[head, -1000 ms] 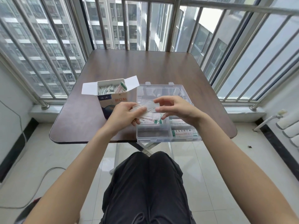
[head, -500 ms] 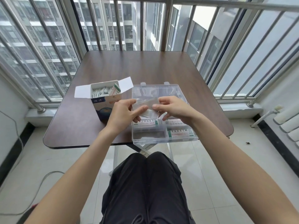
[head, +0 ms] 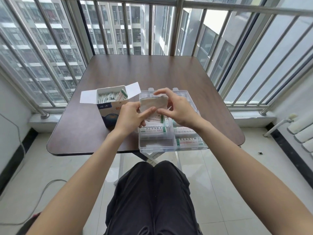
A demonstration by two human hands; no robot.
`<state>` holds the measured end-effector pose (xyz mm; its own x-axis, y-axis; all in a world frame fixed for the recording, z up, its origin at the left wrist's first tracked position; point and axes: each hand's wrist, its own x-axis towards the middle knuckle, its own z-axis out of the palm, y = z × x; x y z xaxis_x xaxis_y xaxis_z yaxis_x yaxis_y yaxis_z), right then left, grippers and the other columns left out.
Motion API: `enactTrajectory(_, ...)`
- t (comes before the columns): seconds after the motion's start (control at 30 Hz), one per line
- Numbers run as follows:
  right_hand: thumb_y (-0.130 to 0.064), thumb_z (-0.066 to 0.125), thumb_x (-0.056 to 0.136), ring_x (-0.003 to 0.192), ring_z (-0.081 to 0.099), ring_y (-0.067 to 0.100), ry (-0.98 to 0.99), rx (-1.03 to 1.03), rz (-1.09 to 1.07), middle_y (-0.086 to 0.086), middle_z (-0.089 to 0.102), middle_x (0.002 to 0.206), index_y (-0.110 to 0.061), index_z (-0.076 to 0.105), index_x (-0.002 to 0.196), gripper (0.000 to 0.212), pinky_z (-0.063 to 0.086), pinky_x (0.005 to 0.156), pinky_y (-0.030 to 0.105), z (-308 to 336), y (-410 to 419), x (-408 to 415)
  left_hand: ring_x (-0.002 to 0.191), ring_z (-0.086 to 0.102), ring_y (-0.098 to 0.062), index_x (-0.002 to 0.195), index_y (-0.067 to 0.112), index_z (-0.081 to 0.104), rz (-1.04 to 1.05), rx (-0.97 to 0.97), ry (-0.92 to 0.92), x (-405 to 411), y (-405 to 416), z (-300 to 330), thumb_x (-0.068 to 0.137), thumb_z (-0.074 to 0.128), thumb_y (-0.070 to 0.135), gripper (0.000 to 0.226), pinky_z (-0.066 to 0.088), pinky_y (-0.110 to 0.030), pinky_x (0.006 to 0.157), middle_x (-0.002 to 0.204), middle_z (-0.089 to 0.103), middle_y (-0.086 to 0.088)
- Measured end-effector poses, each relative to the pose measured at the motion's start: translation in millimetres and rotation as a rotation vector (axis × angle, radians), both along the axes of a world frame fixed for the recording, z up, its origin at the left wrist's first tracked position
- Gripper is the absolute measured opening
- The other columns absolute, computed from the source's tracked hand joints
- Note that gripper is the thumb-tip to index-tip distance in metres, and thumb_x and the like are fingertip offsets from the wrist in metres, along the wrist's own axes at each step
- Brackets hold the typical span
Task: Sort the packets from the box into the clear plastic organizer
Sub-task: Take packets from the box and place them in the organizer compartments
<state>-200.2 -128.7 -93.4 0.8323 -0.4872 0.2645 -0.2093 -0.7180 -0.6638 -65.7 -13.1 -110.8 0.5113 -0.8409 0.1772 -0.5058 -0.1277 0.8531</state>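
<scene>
Setting: a dark brown wooden table (head: 152, 73) on a railed balcony, seen from a head camera; a seated person works at its near edge.

Left hand: the left hand (head: 131, 117) pinches the lower left part of a fanned bunch of white paper packets (head: 152, 103), thumb on top, fingers curled beneath.

Right hand: the right hand (head: 176, 107) holds the bunch's right side, its fingers curled around the upper and lower edges, apparently to square or separate the packets before dropping them in.

Packets: held in the air over the middle of the clear plastic compartmented organizer (head: 169, 149), not yet released.

Organizer: it sits at the table's near edge, right of centre. Green-printed packets already lie flat in several near and middle compartments; the near left compartment looks unfilled.

Box: the open white and blue cardboard box (head: 110, 106) stands just left of the organizer, flaps spread wide, many packets upright inside, so it is within easy reach.

Progress: judged partway, with plenty left in the box.
</scene>
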Motion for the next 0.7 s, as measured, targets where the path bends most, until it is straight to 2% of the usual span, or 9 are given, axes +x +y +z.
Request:
enactTrajectory(0.07,-0.015,0.068,0.085,0.065,0.061,0.021,-0.013,0.035,0.056,-0.007,0.058,0.078,-0.017,0.051,0.119,0.038,0.054,0.061,0.028,4,-1,0,0.032,0.050,-0.002,0.069,0.012,0.057,0.017,0.036,-0.023,3,-2,1,0.083,0.066,0.039,0.032,0.036,-0.012,0.037,0.046,0.055,0.001)
enactTrajectory(0.13,-0.021,0.067,0.087,0.062,0.063,0.020,-0.018,0.105,0.064,-0.001,0.061,0.079,-0.015,0.054,0.113,0.030,0.055,0.057,0.030,6,-2,2,0.034,0.051,-0.002,0.077,-0.003,0.060,0.026,0.062,-0.019,5,-5,0,0.080,0.066,0.046,0.049,0.038,-0.014,0.037,0.049,0.056,-0.002)
enactTrajectory(0.2,-0.019,0.066,0.087,0.054,0.063,0.017,-0.048,0.145,0.027,0.008,0.062,0.072,-0.014,0.056,0.105,0.021,0.052,0.056,0.031,5,-4,4,0.035,0.052,-0.002,0.085,-0.009,0.060,0.010,0.071,0.003,5,-7,-1,0.079,0.066,0.047,0.056,0.040,-0.015,0.037,0.052,0.056,-0.002)
enactTrajectory(0.3,-0.009,0.063,0.089,0.049,0.059,0.012,-0.088,0.290,0.029,0.013,0.059,0.075,-0.012,0.055,0.103,0.016,0.050,0.049,0.025,4,-4,5,0.038,0.053,-0.002,0.091,-0.005,0.063,-0.011,0.042,0.054,5,-8,-3,0.082,0.067,0.041,0.047,0.041,-0.016,0.039,0.056,0.058,0.000)
enactTrajectory(0.4,-0.007,0.062,0.090,0.052,0.063,0.012,-0.110,0.396,-0.004,0.010,0.061,0.078,-0.010,0.051,0.113,0.025,0.050,0.047,0.021,1,-7,4,0.042,0.055,-0.003,0.093,0.003,0.067,-0.033,0.010,0.143,5,-6,-3,0.083,0.068,0.032,0.031,0.044,-0.018,0.043,0.058,0.061,0.001)
enactTrajectory(0.5,-0.003,0.062,0.089,0.056,0.066,0.014,-0.193,0.448,-0.090,0.018,0.060,0.085,-0.005,0.053,0.108,0.021,0.051,0.048,0.022,-3,-11,3,0.045,0.057,-0.006,0.082,0.014,0.066,-0.035,0.011,0.171,8,-1,-3,0.083,0.069,0.028,0.014,0.046,-0.018,0.046,0.054,0.063,0.005)
enactTrajectory(0.6,0.006,0.057,0.089,0.059,0.066,0.010,-0.236,0.395,-0.112,0.019,0.060,0.083,-0.001,0.057,0.096,0.010,0.055,0.054,0.023,-4,-19,1,0.046,0.059,-0.010,0.078,0.022,0.065,0.007,0.022,0.156,16,13,-7,0.084,0.068,0.028,0.009,0.049,-0.018,0.049,0.061,0.066,-0.004)
enactTrajectory(0.7,0.003,0.059,0.088,0.065,0.069,0.014,-0.153,0.229,-0.022,0.017,0.066,0.078,-0.001,0.062,0.093,0.007,0.058,0.062,0.028,-9,-21,0,0.045,0.057,-0.006,0.080,0.022,0.066,0.043,-0.004,0.163,22,30,-11,0.088,0.064,0.023,0.009,0.047,-0.016,0.049,0.056,0.064,0.006)
